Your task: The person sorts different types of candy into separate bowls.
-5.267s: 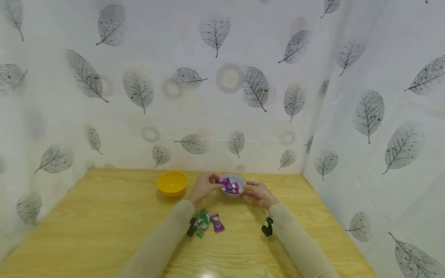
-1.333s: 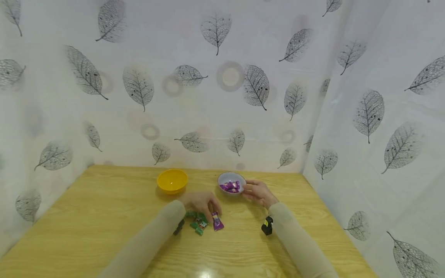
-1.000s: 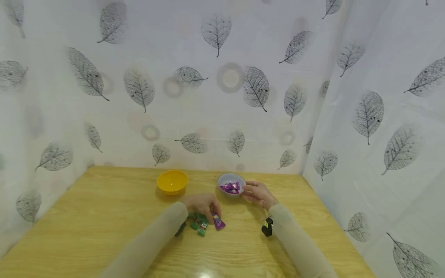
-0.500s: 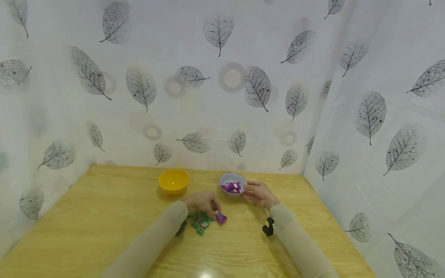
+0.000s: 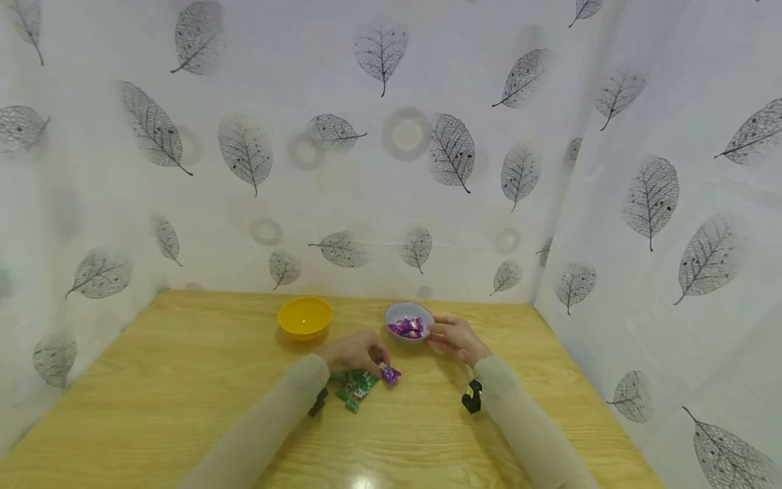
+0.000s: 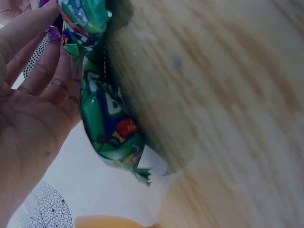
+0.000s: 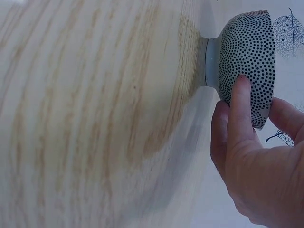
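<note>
My left hand (image 5: 356,350) pinches a purple wrapped candy (image 5: 389,373) by one end, over the table in the head view. Beneath and beside that hand lie several green wrapped candies (image 5: 357,392), partly covered by it. In the left wrist view a green candy (image 6: 109,118) is close to the palm, and only a bit of the purple wrapper shows. My right hand (image 5: 457,339) holds the near right side of a small bowl (image 7: 247,52), black-dotted outside, with fingers on its wall and the thumb at its rim. Inside the bowl sit several purple candies (image 5: 407,327).
To the left of the dotted bowl stands a yellow bowl (image 5: 305,319). Both bowls are toward the back of the wooden table (image 5: 183,394). A white curtain with leaf prints (image 5: 342,204) hangs behind and along the sides.
Earlier the left hand was at the dotted bowl with a purple candy, which now lies inside. It came back to another purple candy and has shifted it slightly toward the bowl. The right hand stayed put.
</note>
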A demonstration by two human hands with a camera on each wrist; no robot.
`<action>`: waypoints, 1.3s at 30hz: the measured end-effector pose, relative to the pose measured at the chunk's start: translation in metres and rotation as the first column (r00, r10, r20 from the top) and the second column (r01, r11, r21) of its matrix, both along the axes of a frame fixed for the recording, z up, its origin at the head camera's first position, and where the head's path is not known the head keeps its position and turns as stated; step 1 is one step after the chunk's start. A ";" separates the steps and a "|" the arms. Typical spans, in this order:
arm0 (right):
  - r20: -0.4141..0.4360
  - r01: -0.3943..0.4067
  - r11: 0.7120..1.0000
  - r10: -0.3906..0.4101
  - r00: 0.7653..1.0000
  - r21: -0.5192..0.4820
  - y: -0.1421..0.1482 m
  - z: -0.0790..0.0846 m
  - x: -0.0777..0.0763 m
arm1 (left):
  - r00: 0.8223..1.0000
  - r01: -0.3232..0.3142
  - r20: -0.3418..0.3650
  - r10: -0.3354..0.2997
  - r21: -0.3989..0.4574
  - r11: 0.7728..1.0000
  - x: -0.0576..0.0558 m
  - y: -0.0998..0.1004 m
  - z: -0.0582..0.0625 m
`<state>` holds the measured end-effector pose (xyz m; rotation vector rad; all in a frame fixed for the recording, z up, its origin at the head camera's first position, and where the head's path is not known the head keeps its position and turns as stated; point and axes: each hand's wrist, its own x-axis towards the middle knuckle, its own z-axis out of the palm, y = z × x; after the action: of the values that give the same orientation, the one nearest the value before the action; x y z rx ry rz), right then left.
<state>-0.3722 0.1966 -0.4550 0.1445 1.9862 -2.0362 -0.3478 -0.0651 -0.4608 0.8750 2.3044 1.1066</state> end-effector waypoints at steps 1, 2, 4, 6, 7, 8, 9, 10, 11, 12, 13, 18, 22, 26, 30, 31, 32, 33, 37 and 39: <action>-0.003 0.000 1.000 0.000 1.000 -0.001 0.000 0.000 0.000 | 1.000 -0.003 0.001 0.003 0.005 1.000 0.000 0.000 0.000; -0.002 -0.003 1.000 0.003 1.000 -0.003 0.000 0.000 0.000 | 1.000 -0.006 0.003 0.006 0.012 1.000 0.000 0.000 0.000; -0.006 0.002 1.000 -0.002 1.000 -0.005 -0.001 0.000 0.000 | 1.000 -0.016 0.004 0.015 0.023 1.000 0.001 -0.001 0.002; -0.012 0.002 1.000 -0.002 1.000 -0.006 0.000 0.000 0.000 | 1.000 -0.018 -0.009 0.018 0.023 1.000 0.002 -0.002 0.003; -0.012 0.005 1.000 -0.006 1.000 -0.008 -0.001 0.000 0.000 | 1.000 -0.020 -0.019 0.020 0.019 1.000 0.001 -0.002 0.004; -0.012 0.004 1.000 -0.004 1.000 -0.011 -0.001 0.000 -0.001 | 0.999 -0.021 -0.030 0.021 0.015 1.000 0.001 -0.003 0.005; -0.014 0.006 1.000 -0.006 1.000 -0.011 0.000 -0.001 -0.001 | 0.999 -0.019 -0.041 0.019 0.010 1.000 0.001 -0.003 0.006; -0.013 0.003 1.000 -0.003 1.000 -0.012 0.000 -0.001 -0.001 | 0.999 -0.016 -0.051 0.016 0.006 1.000 0.001 -0.004 0.006; -0.017 0.001 1.000 -0.001 1.000 -0.013 0.000 -0.001 -0.001 | 0.998 -0.015 -0.057 0.015 0.000 1.000 0.001 -0.004 0.007; -0.015 0.003 1.000 -0.004 1.000 -0.012 0.000 -0.001 -0.001 | 0.998 -0.013 -0.067 0.013 0.000 1.000 0.000 -0.004 0.008; -0.014 0.003 1.000 -0.003 1.000 -0.011 0.000 -0.002 -0.001 | 0.998 -0.015 -0.066 0.015 0.005 1.000 0.001 -0.004 0.009; -0.010 0.001 1.000 -0.001 1.000 0.004 0.000 -0.002 0.000 | 0.996 -0.023 -0.083 0.025 0.024 0.999 0.001 -0.004 0.011; -0.018 -0.005 1.000 0.005 1.000 0.005 0.000 -0.001 0.001 | 0.996 -0.049 -0.077 0.052 0.037 0.998 0.000 -0.004 0.011; -0.018 -0.002 1.000 0.002 1.000 0.001 0.000 -0.001 0.000 | 0.993 -0.096 -0.063 0.100 0.067 0.993 -0.001 -0.006 0.010; -0.018 -0.001 1.000 0.001 1.000 0.001 0.000 -0.001 0.000 | 0.986 -0.152 -0.046 0.158 0.115 0.982 -0.003 -0.008 0.010; -0.018 -0.001 1.000 0.001 1.000 0.002 0.000 -0.002 0.000 | 0.985 -0.162 -0.046 0.168 0.126 0.979 -0.003 -0.008 0.010; -0.020 -0.002 1.000 0.002 1.000 0.003 0.000 -0.002 0.000 | 0.983 -0.170 -0.040 0.177 0.140 0.975 -0.004 -0.008 0.011; -0.020 -0.001 1.000 0.001 1.000 0.004 0.000 -0.002 0.000 | 0.982 -0.178 -0.037 0.186 0.159 0.971 -0.005 -0.007 0.011; -0.021 0.003 1.000 -0.003 1.000 -0.001 0.000 -0.002 0.000 | 0.973 -0.214 -0.034 0.227 0.224 0.951 -0.007 -0.005 0.012; -0.020 0.003 1.000 -0.003 1.000 -0.003 0.000 -0.002 -0.001 | 0.967 -0.242 -0.022 0.255 0.250 0.938 -0.007 -0.004 0.013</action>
<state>-0.3728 0.1970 -0.4574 0.1266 1.9958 -2.0507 -0.3548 -0.0692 -0.4479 0.7192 2.4066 1.5205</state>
